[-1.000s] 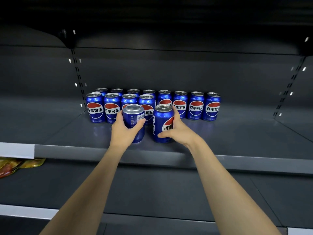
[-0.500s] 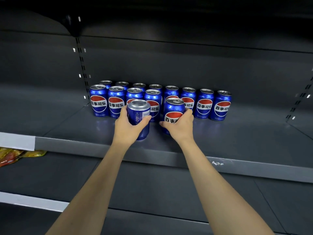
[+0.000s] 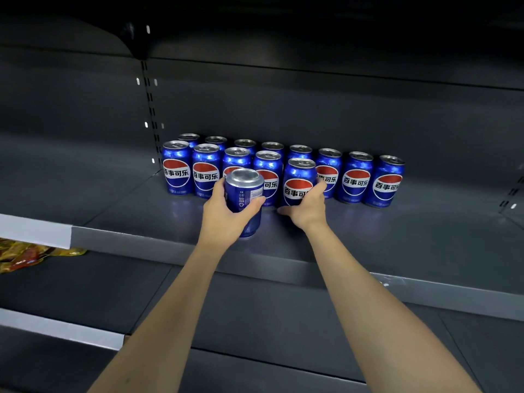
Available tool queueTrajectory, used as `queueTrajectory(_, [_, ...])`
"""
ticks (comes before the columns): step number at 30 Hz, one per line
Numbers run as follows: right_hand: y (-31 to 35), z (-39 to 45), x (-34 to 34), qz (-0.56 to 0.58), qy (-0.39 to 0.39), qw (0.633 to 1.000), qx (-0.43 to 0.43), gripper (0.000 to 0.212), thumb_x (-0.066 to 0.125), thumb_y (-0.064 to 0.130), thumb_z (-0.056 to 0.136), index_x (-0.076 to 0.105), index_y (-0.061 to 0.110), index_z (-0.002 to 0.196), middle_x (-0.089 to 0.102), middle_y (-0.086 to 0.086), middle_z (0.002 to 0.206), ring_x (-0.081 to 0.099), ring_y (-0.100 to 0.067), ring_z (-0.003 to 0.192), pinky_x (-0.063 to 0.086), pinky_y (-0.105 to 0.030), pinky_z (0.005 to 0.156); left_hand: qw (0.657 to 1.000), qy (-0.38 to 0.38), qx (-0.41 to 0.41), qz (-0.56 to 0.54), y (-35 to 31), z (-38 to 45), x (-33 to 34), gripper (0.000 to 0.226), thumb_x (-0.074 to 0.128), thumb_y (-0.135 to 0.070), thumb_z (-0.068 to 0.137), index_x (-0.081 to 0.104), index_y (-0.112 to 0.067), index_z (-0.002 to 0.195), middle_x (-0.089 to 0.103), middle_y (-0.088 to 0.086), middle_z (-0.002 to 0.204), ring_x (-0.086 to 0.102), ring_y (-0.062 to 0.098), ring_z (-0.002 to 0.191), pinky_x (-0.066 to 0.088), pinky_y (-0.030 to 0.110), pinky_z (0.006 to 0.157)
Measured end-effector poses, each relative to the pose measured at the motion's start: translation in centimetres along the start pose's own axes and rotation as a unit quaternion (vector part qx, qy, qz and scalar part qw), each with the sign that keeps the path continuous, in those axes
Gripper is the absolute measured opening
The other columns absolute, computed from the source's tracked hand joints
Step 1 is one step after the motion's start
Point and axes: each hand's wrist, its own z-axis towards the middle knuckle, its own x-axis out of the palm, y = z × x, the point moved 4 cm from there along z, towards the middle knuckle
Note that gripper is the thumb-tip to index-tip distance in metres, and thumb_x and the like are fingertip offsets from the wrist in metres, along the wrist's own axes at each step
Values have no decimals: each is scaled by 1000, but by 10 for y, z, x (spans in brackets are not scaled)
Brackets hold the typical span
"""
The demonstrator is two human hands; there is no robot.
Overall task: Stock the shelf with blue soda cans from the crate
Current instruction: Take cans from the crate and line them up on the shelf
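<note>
Since the earlier frame, the right hand (image 3: 307, 205) has pushed its can (image 3: 298, 181) toward 12 o'clock into the front row. It still grips it, logo forward. The left hand (image 3: 226, 215) grasps a second can (image 3: 244, 199), awaiting placement on the shelf (image 3: 397, 245).

dim overall, top black; glints on can tops (image 3: 245, 175); wide-angle bowing at edges; sharp focus

yellow-red snack packets (image 3: 31, 255), lower shelf left

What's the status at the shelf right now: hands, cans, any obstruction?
Left hand grips a can, label turned away. Right hand holds another can at the front row's end. Shelf ahead shows nothing in the way.
</note>
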Motion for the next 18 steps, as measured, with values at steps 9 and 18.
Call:
queueTrajectory(9, [8,7,6,-31,-9,999,9,105,85,10,65,15,14,144,31,-15,146,39,-34,130,38,-41,101,1000,-3,-3,1,2,1,0,75,80,-33,70,43,-21,135,60,-11,116,58,-1,97,42,0,68])
queueTrajectory(18, [11,5,6,-28,3,999,23,111,86,11,65,10,16,145,29,-15,147,36,-34,132,37,-43,104,1000,5,-2,5,-1,1,-1,74,80,-32,71,42,-22,134,59,-13,114,57,-2,96,44,2,68])
